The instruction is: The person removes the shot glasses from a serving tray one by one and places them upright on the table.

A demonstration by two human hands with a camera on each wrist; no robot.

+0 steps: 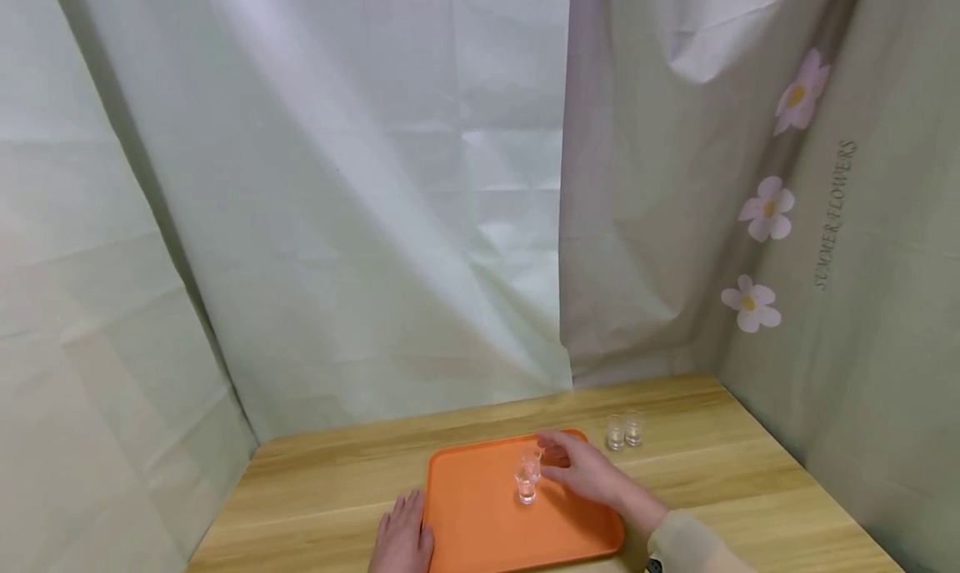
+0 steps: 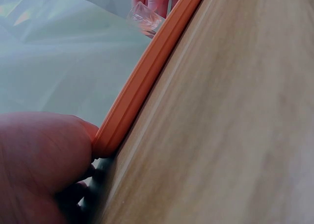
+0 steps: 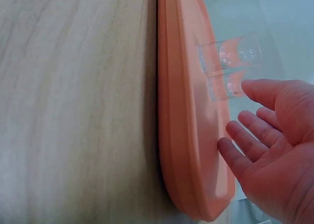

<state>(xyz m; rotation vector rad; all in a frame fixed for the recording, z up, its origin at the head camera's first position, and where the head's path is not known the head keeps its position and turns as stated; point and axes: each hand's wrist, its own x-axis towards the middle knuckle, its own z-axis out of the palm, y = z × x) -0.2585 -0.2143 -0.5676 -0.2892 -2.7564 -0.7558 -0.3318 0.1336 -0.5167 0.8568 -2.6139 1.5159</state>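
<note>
An orange tray (image 1: pixel 480 523) lies on the wooden table. Two small clear shot glasses, a front one (image 1: pixel 527 491) and a rear one (image 1: pixel 532 456), stand upright and close together on it. My right hand (image 1: pixel 591 473) is over the tray's right side, its thumb and fingers spread beside the rear glass. In the right wrist view, the palm of the right hand (image 3: pixel 274 140) holds nothing, and the thumb tip overlaps the edge of one glass (image 3: pixel 225 84). At the tray's left edge rests my left hand (image 1: pixel 402 535), fingers extended, with the thumb side against the rim.
Two more shot glasses, a left one (image 1: pixel 615 433) and a right one (image 1: pixel 633 429), stand on the table (image 1: pixel 720 465) beyond the tray's right back corner. Pale curtains (image 1: pixel 375 223) hang behind the table and at both sides.
</note>
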